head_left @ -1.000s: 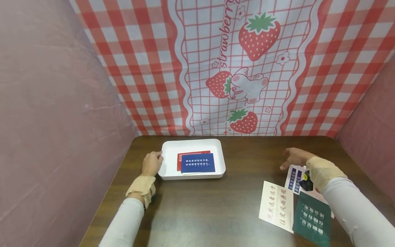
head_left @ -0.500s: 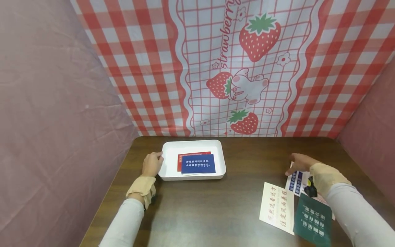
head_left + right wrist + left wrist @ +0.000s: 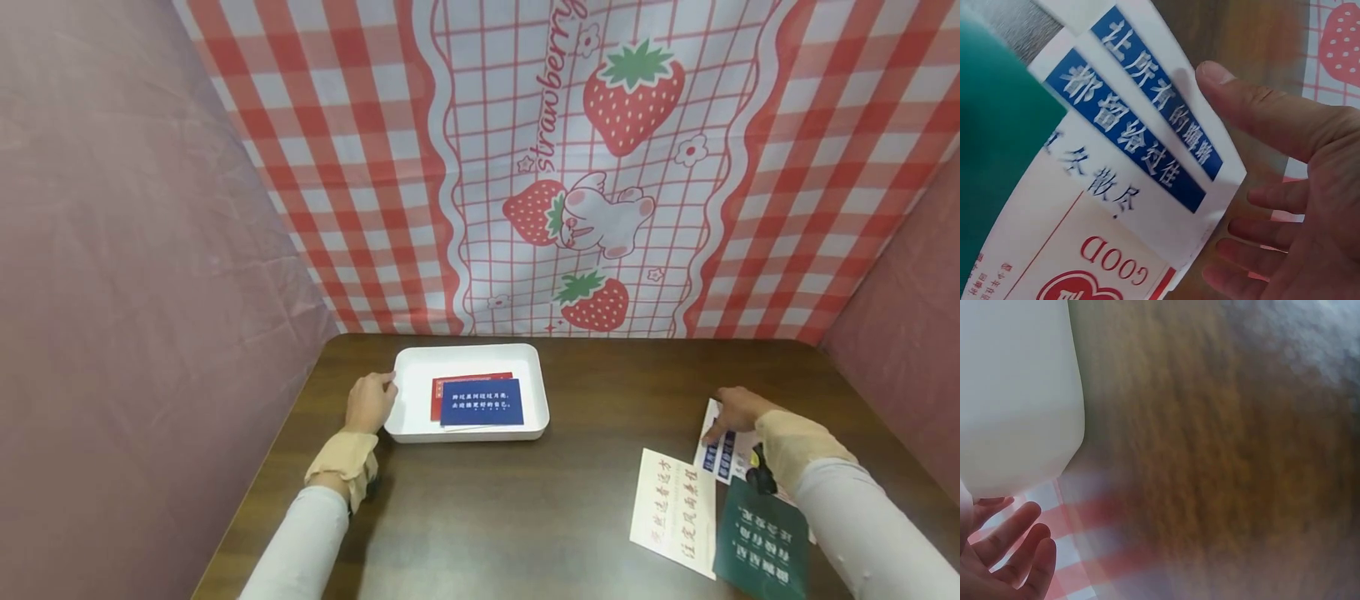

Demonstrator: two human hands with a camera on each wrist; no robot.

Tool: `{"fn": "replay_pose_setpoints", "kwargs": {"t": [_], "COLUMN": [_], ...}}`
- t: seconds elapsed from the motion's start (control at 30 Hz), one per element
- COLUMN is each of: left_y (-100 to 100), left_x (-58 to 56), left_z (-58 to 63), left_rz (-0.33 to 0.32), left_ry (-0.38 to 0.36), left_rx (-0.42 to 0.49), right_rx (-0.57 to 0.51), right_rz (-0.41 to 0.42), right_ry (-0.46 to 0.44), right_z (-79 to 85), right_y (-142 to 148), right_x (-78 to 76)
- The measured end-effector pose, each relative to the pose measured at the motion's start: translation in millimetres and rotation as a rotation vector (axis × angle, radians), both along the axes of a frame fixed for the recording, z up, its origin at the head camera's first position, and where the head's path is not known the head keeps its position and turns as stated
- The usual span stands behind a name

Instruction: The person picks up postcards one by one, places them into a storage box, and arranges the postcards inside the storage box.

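Observation:
At the left end of the white tray (image 3: 402, 417), my left hand (image 3: 369, 402) holds the rim; in the left wrist view several of its fingers (image 3: 1010, 534) spread beside the tray's outer wall. Inside the tray a blue card (image 3: 480, 404) overlaps a red card (image 3: 437, 400). My right hand (image 3: 738, 408) reaches over a white card with blue bands (image 3: 723, 454) at the right. In the right wrist view the thumb (image 3: 1241, 103) lies along one edge of this card, while the other fingers, loosely bent, are beyond its corner.
Left of a dark green card (image 3: 763, 537) lies a cream card (image 3: 673, 512) with red writing. Another card printed GOOD (image 3: 1116, 256) overlaps the banded card's lower side. A red-and-white checked cloth (image 3: 360, 208) hangs behind the brown table (image 3: 480, 517).
My right hand has moved slightly right and down onto the banded card, baring its far end. The left hand keeps its place at the tray.

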State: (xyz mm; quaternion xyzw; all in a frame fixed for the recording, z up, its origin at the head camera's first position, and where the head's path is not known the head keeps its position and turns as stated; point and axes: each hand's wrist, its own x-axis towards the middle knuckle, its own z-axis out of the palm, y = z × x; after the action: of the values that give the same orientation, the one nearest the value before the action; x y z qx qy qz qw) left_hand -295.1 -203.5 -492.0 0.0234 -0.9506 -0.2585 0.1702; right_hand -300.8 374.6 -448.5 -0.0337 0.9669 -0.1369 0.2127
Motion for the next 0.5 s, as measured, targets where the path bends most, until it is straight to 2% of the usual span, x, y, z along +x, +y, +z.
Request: {"fn": "replay_pose_setpoints", "kwargs": {"t": [0.17,0.37,0.5], "left_y": [-0.3,0.5,0.8], "left_x": [0.5,1.6,0.8], "left_z": [-1.3,1.5,1.7], "left_rz": [0.012,0.008,0.004], "left_ry": [-0.021,-0.007,-0.002], "left_rx": [0.002,0.002,-0.001], "right_rx": [-0.001,0.002,0.013], "right_rz": [0.039,-0.052,-0.054], "right_ry": [0.007,-0.006,0.009], "right_z": [-1.4,-1.9,-4.1], "right_y": [5.4,6.8,9.1], "right_x": [0.7,3.0,3.2]}}
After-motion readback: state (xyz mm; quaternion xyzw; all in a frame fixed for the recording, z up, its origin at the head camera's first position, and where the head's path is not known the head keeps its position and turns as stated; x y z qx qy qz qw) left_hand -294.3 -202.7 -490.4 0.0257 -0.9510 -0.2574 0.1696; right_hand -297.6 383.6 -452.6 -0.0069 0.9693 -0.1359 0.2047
